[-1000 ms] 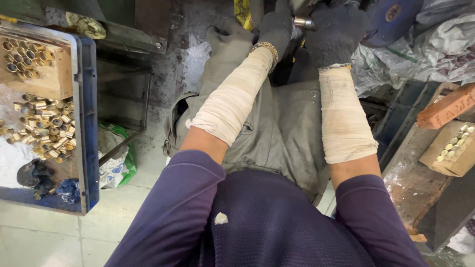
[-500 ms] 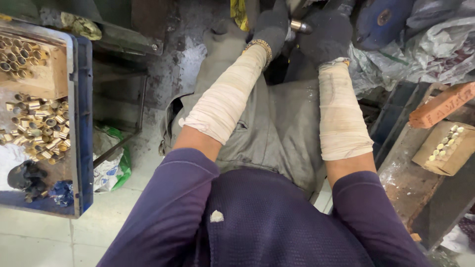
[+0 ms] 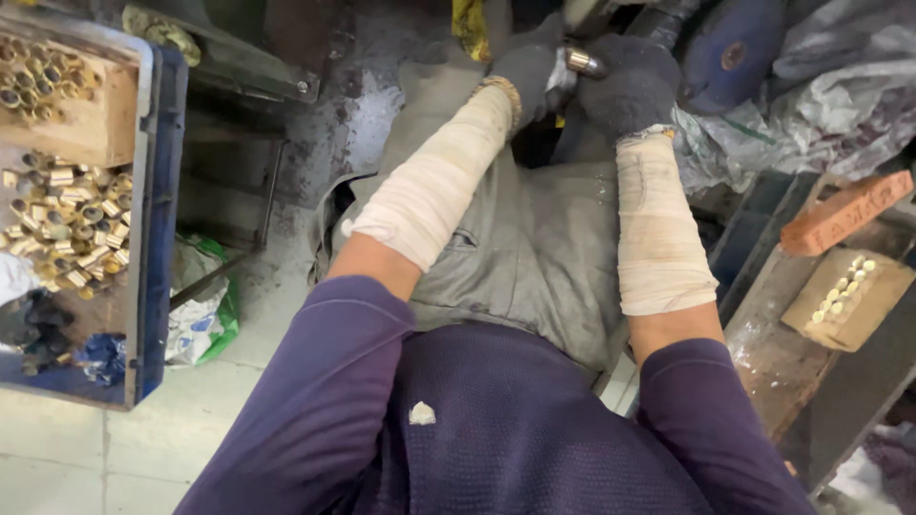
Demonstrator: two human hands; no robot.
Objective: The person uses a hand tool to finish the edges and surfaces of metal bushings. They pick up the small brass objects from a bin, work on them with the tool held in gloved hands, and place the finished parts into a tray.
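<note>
Both my hands wear dark gloves, and cream cloth wraps cover my forearms. My left hand (image 3: 523,74) and my right hand (image 3: 625,88) meet at the top middle of the head view, over my lap. Between them they grip a small shiny brass cylinder (image 3: 578,62), its end poking out between the gloves. Grey trousers (image 3: 520,243) lie under my arms.
A blue crate (image 3: 157,229) at the left holds many small brass sleeves (image 3: 67,224) and a wooden tray of more. A brick (image 3: 844,212) and a cardboard piece with small brass parts (image 3: 844,296) lie on a bench at the right. A dark blue wheel (image 3: 730,52) sits top right.
The view has shifted slightly, so my hands sit a little lower in the picture. They stay closed together on the brass piece.
</note>
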